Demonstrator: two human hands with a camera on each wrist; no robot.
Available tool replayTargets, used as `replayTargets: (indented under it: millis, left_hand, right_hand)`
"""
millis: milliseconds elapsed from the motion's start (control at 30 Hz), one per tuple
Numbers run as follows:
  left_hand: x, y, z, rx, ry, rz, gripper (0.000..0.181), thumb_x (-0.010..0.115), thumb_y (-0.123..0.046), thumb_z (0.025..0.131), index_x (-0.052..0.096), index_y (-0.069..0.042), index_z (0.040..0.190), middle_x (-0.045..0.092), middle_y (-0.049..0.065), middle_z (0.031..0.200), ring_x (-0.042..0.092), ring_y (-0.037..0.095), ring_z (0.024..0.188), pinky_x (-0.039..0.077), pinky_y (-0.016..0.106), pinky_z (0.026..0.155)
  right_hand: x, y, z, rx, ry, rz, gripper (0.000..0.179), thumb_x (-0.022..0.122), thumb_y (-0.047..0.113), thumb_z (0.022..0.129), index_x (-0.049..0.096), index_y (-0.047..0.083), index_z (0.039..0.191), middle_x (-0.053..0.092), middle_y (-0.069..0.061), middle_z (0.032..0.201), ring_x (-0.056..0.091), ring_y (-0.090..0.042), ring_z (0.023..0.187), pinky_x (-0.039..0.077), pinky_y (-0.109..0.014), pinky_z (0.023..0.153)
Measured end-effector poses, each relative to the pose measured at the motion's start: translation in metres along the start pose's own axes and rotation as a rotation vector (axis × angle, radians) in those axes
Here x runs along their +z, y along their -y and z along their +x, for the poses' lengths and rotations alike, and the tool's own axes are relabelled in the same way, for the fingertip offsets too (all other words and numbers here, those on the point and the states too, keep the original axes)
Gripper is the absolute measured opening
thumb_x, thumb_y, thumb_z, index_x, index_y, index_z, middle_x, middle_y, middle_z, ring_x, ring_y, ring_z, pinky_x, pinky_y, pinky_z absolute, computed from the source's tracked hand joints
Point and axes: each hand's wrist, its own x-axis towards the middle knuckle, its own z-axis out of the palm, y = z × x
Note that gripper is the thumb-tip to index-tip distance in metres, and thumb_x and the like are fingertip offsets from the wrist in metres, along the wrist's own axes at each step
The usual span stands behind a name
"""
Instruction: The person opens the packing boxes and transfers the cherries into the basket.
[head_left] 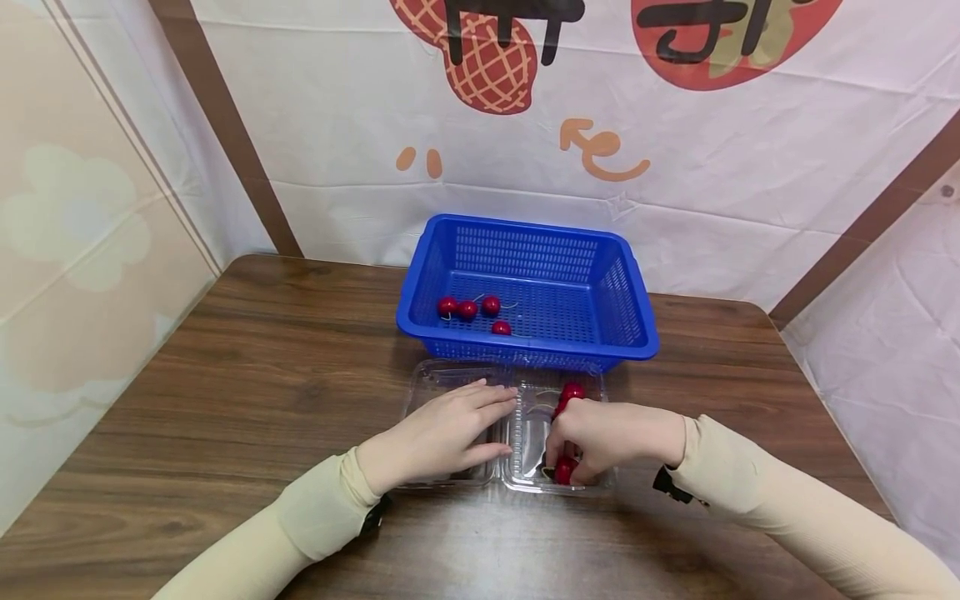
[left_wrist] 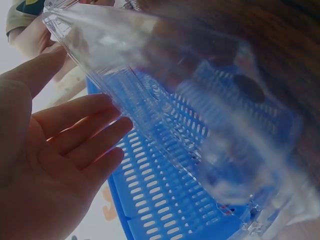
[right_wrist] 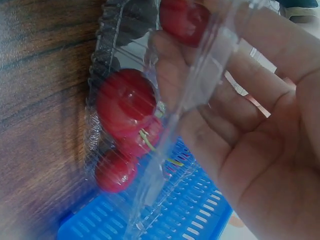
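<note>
A clear plastic clamshell box lies unfolded on the table, its lid half [head_left: 427, 375] to the left and its tray half [head_left: 531, 433] to the right. My left hand [head_left: 450, 429] is over the lid, fingers extended toward the middle fold; in the left wrist view its fingertips meet the clear plastic edge [left_wrist: 95, 82]. Inside the tray, my right hand [head_left: 611, 433] pinches a red cherry [head_left: 565, 472] near the front edge. More cherries [head_left: 573, 392] with stems lie behind that hand; the right wrist view shows several cherries [right_wrist: 126, 102] through the tray wall.
Directly behind the box stands a blue perforated basket [head_left: 641, 333], holding several cherries [head_left: 491, 306] at its left side. The wooden table [head_left: 300, 383] ends at a printed white cloth [head_left: 337, 217] at the back.
</note>
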Motion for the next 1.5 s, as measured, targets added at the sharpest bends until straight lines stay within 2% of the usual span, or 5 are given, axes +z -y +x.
replayTargets:
  millis: [167,567,800,1167,1500]
  left_hand:
    - [-0.001,0.000,0.001,-0.004,0.004,-0.003,0.056,0.063,-0.042,0.089,0.060,0.001,0.125,0.057,0.014,0.134,0.052,0.024,0.127,0.034,0.039,0.114]
    - [0.001,0.000,0.002,-0.006,0.003,0.000,0.057,0.063,-0.042,0.089,0.059,0.001,0.126,0.057,0.014,0.133,0.052,0.024,0.126,0.037,0.040,0.112]
    - [0.003,0.001,0.003,-0.002,0.002,0.003,0.055,0.062,-0.041,0.090,0.059,0.001,0.125,0.057,0.014,0.133,0.052,0.025,0.126,0.038,0.042,0.111]
    - [0.003,0.000,0.003,-0.004,0.004,-0.010,0.055,0.060,-0.043,0.091,0.059,0.000,0.126,0.056,0.013,0.134,0.052,0.024,0.127,0.036,0.040,0.112]
    - [0.004,0.000,0.003,-0.012,0.004,-0.038,0.054,0.061,-0.041,0.090,0.059,0.000,0.126,0.056,0.013,0.134,0.052,0.024,0.127,0.037,0.041,0.111]
  right_hand:
    - [-0.005,0.000,-0.002,-0.012,-0.026,0.021,0.017,0.080,0.014,0.071,0.074,0.018,0.086,0.064,0.016,0.072,0.052,0.005,0.062,0.045,-0.009,0.056]
    - [-0.028,-0.001,-0.009,-0.017,-0.080,0.082,0.013,0.077,0.013,0.078,0.073,0.015,0.090,0.067,0.010,0.080,0.060,0.002,0.072,0.053,-0.013,0.065]
    - [-0.044,-0.002,-0.014,-0.040,-0.142,0.051,0.017,0.078,0.012,0.077,0.073,0.011,0.094,0.068,0.006,0.085,0.061,-0.001,0.073,0.054,-0.014,0.064]
    - [-0.066,-0.001,-0.014,0.022,-0.157,0.101,0.021,0.076,0.009,0.079,0.072,0.010,0.100,0.070,0.002,0.092,0.066,-0.002,0.079,0.055,-0.014,0.069]
    - [-0.087,-0.003,-0.010,0.005,-0.211,-0.004,0.024,0.078,0.013,0.078,0.073,0.009,0.101,0.070,0.002,0.094,0.066,-0.006,0.082,0.057,-0.021,0.072]
